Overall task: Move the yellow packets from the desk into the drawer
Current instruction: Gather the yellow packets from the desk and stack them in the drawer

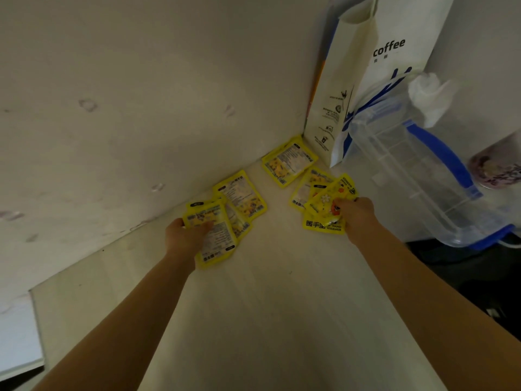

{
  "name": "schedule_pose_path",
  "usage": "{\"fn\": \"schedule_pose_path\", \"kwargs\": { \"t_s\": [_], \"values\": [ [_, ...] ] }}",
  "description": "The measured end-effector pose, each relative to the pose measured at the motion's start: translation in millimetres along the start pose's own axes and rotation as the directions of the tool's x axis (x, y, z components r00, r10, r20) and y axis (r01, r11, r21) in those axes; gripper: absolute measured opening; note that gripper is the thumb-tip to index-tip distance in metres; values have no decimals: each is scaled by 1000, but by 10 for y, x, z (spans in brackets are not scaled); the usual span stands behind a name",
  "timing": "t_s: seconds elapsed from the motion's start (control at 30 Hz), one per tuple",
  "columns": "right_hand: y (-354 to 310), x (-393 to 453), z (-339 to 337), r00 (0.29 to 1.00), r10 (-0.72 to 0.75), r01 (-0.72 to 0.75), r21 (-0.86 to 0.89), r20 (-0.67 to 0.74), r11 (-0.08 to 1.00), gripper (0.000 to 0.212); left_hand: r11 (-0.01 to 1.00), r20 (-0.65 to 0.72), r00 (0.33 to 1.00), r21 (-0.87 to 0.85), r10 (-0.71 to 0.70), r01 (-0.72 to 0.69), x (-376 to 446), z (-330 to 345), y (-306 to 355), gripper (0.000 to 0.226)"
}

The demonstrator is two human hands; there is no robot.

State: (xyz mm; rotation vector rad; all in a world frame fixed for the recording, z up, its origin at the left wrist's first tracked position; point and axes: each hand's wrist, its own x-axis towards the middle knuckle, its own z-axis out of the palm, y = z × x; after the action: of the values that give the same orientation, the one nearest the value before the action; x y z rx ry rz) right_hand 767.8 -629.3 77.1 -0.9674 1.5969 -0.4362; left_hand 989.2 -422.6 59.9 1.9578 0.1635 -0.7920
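- Yellow hand-warmer packets (289,164) lie scattered at the worktop's (267,320) far corner, some overlapping, one up against the coffee bag (366,88).
- They look flat, light and slick — best pinched by an edge or slid into a stack.
- Left hand (184,235), arm stretched forward, grips a packet from the left pile.
- Right hand (356,214), equally outstretched, curls on the right pile's top packets.
- No drawer in view.

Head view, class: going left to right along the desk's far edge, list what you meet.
Left hand holding yellow printed packets → lone yellow packet in the corner → right hand → clear plastic box with blue handle.
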Motion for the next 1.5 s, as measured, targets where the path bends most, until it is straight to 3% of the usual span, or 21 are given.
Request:
{"fn": "schedule_pose_path", "kwargs": {
  "t_s": [0.07,0.2,0.4,1.0,1.3,1.5],
  "values": [
    [58,-3,-47,1000,-2,2,3,17,1000,34,1000,13,1000,-6,6,-6,-41,-28,-17,22],
    [142,-89,-126,999,22,-22,-3,45,1000,14,1000,55,998,4,21,-21,-143,-81,-69,22],
    [277,-239,-234,994,22,-22,1,105,1000,16,999,97,994,26,40,-42,-344,-193,-184,22],
    [566,-837,-630,994,-109,110,-48,23,993,16,997,172,984,-73,39,-27,-1002,-537,-574,23],
    [1226,-1727,-836,997,-72,72,35,14,997,13,996,329,943,-84,50,-24,-1331,-791,-983,19],
    [1941,-2552,-768,996,4,16,209,-92,978,17,998,465,885,-61,33,-5,-1576,-1187,-1331,15]
  ]
}}
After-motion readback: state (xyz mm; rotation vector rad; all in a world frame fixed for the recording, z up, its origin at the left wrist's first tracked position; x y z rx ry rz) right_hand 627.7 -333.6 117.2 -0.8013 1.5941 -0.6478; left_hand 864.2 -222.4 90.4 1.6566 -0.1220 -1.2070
